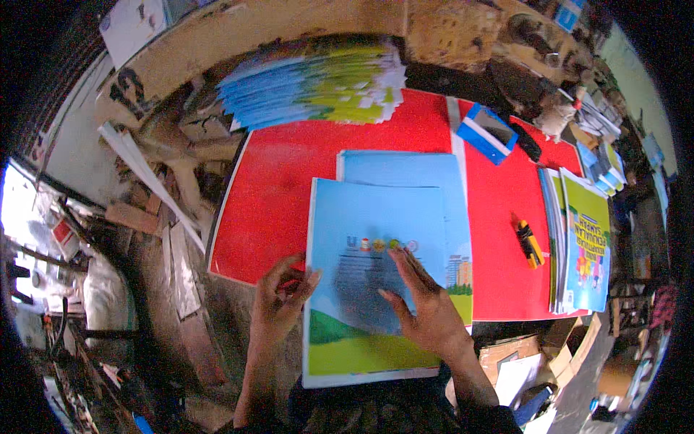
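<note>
Fingers of the right hand [428, 307] are extended over the blue booklet [376, 206], toward four o'clock; the left hand [275, 298], half open, is at nine. Booklet overhangs red mat [278, 195] at six o'clock, so uneven pressing could perhaps tilt it.

On my feed, front booklet [361, 289] overlapping rear booklet [401, 168] on the table [282, 195].
I see the left hand [284, 291] at the front one's left edge, the right hand [426, 304] over its right half; behind, a paper pile [314, 85] leftward and a box [486, 135] rightward; right, a cutter knife [530, 244], then a booklet stack [585, 249].
</note>
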Available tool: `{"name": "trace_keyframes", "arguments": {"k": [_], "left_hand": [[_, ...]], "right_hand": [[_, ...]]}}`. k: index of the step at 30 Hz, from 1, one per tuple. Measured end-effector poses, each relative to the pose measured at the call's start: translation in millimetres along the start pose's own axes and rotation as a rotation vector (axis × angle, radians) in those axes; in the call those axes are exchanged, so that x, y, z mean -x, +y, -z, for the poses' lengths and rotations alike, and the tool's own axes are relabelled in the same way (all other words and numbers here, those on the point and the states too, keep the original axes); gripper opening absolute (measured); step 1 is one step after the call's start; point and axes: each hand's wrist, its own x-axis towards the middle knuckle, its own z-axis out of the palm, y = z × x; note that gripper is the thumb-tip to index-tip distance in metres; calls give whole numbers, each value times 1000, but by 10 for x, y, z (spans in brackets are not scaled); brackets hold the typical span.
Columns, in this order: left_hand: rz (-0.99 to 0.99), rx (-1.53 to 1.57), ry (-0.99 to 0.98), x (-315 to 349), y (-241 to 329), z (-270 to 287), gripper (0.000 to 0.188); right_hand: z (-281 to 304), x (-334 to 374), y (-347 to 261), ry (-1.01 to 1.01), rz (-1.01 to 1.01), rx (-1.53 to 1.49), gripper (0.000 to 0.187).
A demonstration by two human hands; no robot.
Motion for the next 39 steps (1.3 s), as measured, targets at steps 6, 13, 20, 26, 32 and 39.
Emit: {"name": "trace_keyframes", "arguments": {"k": [6, 13, 20, 26, 32, 39], "left_hand": [[183, 447, -250, 470, 156, -369, 30], [96, 1159, -628, 478, -72, -879, 68], [130, 1156, -540, 488, -105, -1091, 77], [56, 1194, -484, 526, -175, -1115, 74], [73, 1122, -507, 518, -117, -1076, 71], [80, 1074, -507, 519, -106, -1074, 69]], "right_hand": [[215, 8, -480, -61, -125, -61, 55], [545, 126, -824, -68, -340, -82, 59], [489, 114, -880, 61, -427, -93, 55], [485, 121, -787, 37, -456, -183, 57], [524, 77, -820, 1, -508, -266, 56], [576, 69, -767, -52, -557, -382, 56]]}}
